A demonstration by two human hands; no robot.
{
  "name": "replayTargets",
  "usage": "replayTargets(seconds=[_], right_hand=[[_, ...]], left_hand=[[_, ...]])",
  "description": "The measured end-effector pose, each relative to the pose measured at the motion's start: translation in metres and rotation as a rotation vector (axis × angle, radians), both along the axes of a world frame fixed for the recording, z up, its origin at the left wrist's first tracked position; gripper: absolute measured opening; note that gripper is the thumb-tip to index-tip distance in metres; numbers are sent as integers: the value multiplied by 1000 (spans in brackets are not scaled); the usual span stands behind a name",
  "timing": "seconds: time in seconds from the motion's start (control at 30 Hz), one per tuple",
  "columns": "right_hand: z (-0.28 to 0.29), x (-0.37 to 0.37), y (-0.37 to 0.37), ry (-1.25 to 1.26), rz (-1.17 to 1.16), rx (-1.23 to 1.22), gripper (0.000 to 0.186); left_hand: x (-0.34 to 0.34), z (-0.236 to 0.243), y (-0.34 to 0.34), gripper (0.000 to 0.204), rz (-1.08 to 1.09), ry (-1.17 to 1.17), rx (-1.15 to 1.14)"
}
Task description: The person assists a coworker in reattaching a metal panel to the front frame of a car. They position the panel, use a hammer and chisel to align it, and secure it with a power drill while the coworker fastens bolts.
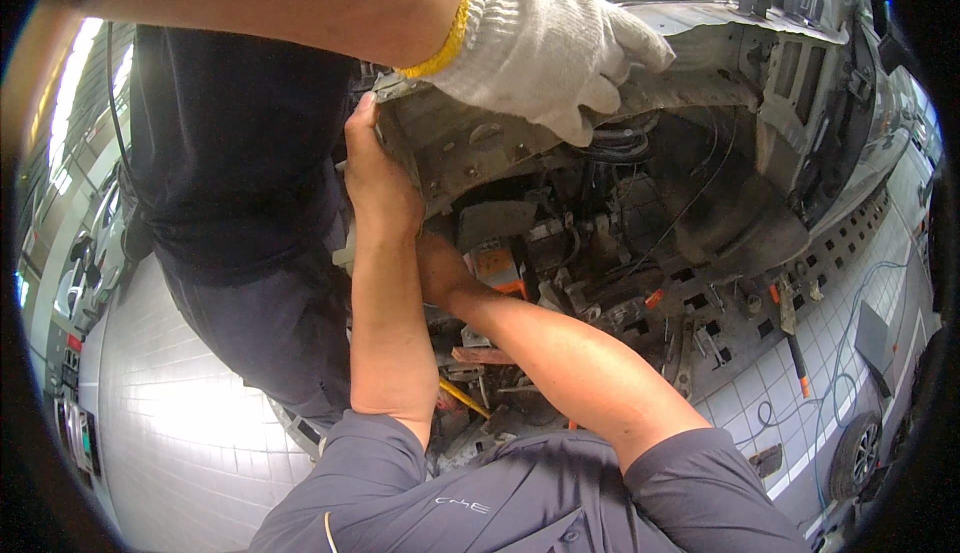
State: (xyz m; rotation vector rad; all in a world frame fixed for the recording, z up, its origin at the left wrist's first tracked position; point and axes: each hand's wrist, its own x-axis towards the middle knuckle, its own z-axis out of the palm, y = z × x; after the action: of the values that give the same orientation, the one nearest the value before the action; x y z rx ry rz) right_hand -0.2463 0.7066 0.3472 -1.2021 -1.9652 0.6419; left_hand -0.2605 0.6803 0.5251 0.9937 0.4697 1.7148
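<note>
Head view, only view: I'm at a stripped car front, its grey metal panel [455, 143] running ahead of me over the open bay, edges ragged. My left hand [380, 165] is at the panel's near left corner, thumb up along the edge, fingers out of sight; can't tell if that grip is clamped or just resting. My right hand [445, 268] goes in behind my left forearm, mostly hidden, so can't tell whether that grip is apart or together. Co-worker's gloved hand [555, 48], off-white knit with yellow cuff, reaches across above mine, in front of the panel; contact unclear. Surface: dirty metal platform [735, 308] with square holes below the bay; orange-ended tool [793, 343] at its right side, yellow bar [465, 399] near my shirt. Room: workshop, pale tiled floor [740, 403] right with blue hose [822, 423] and loose wheel [857, 455]; shiny gridded floor [180, 353] left, parked cars along the far left, bright strip lights above. Writing: short pale lettering on the chest of my dark grey shirt [540, 483]; other labels too small or blurred.
</note>
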Motion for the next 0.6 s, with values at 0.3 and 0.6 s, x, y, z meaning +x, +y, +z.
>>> replayTargets(seconds=[0.3,0.6], right_hand=[[-1,-1,1,-80,37,55,36],[8,6,-9,-84,-32,112,19]], left_hand=[[-2,-2,1,36,12,11,14],[1,1,-1,36,21,-4,-29]])
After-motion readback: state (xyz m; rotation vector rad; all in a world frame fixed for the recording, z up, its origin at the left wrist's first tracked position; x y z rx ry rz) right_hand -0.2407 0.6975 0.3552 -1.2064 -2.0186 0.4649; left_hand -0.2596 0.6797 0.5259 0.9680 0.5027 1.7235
